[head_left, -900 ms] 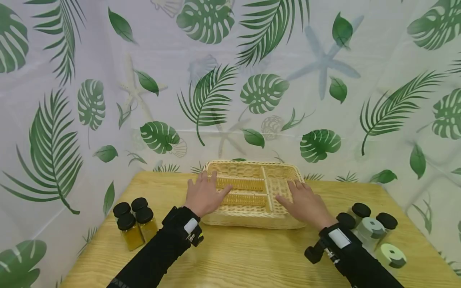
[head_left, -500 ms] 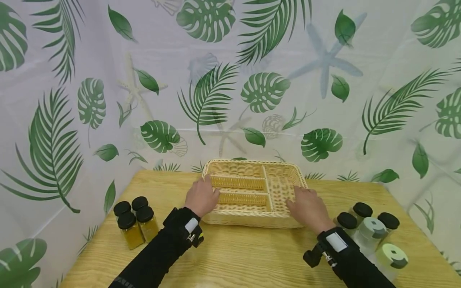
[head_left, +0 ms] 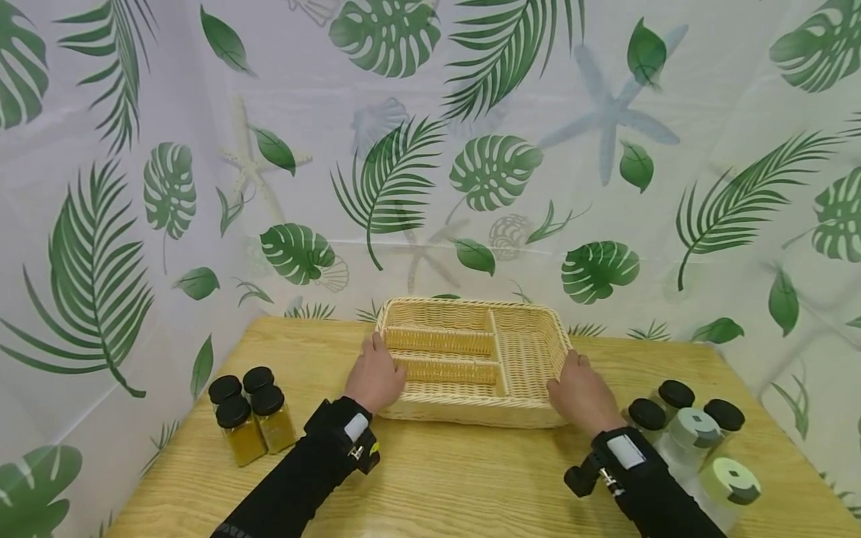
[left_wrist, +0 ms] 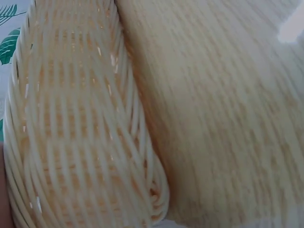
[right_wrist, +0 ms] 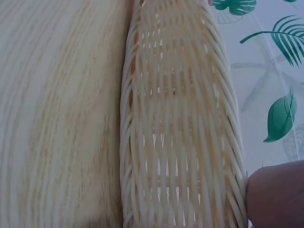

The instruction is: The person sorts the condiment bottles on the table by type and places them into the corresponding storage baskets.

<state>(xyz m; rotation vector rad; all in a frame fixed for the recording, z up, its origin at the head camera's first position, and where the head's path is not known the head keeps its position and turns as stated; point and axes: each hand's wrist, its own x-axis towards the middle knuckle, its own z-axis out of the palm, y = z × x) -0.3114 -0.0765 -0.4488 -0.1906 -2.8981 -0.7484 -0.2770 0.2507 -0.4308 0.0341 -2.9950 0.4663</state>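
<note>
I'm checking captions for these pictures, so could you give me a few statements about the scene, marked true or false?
1. The left hand and right hand hold opposite ends of the wicker basket. True.
2. The basket has two compartments. False: it has four.
3. Four black-lidded jars stand left of the basket. True.
4. Every jar right of the basket has a black lid. False: two pale lids show there.

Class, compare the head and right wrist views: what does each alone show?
Head view only: the left sleeve, four yellow-filled jars, lidded containers at right, and dividers inside the basket.

Right wrist view only: distinct slits between strands of the basket's wall.

Both: the basket, wood-grain table, leaf-print sheet and right hand (partly in the wrist view).
</note>
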